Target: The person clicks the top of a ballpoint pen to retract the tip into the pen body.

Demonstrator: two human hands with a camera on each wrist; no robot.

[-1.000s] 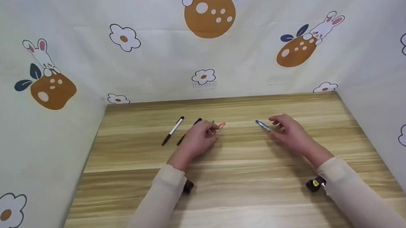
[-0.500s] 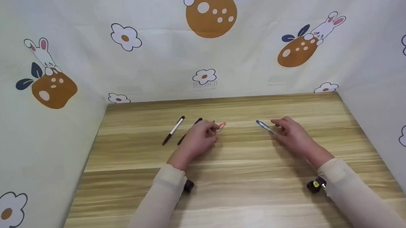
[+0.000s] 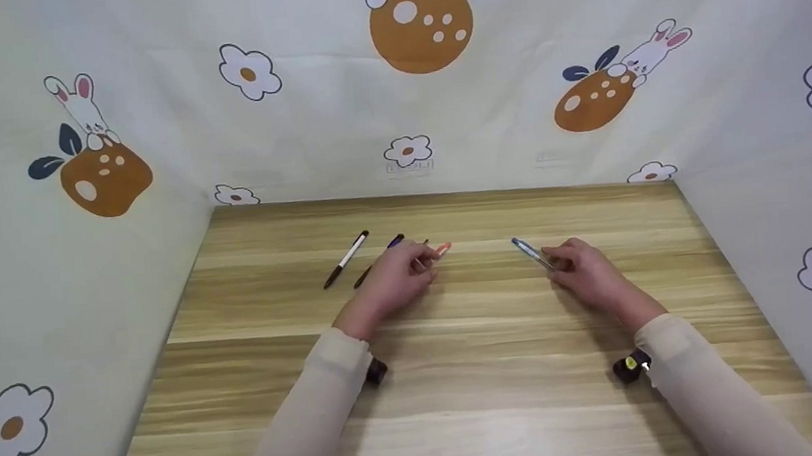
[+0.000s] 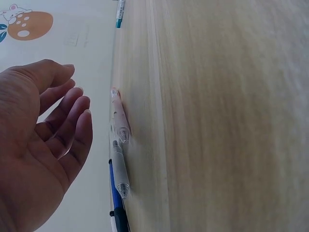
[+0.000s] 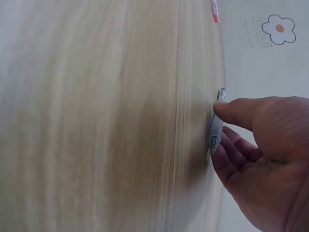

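My right hand (image 3: 559, 260) pinches the near end of a blue pen (image 3: 527, 249) lying on the wooden table (image 3: 468, 387). In the right wrist view the thumb (image 5: 236, 110) presses on the pen (image 5: 216, 126) and the fingers curl under it. My left hand (image 3: 416, 263) hovers over a cluster of pens with its fingers loosely spread and holds nothing. In the left wrist view that hand (image 4: 72, 96) is beside an orange-tipped clear pen (image 4: 118, 116), a second clear pen (image 4: 120, 170) and a dark blue pen (image 4: 115, 191). The orange tip (image 3: 442, 250) sticks out past my left fingers.
A black-and-white pen (image 3: 347, 259) lies left of the left hand, with a dark pen (image 3: 379, 256) next to it. Printed cloth walls (image 3: 401, 108) close off the table at the back and both sides. Bare wood stretches toward the front edge.
My right hand has slid slightly toward the blue pen and its thumb and fingers have come together on it. The left hand has barely moved.
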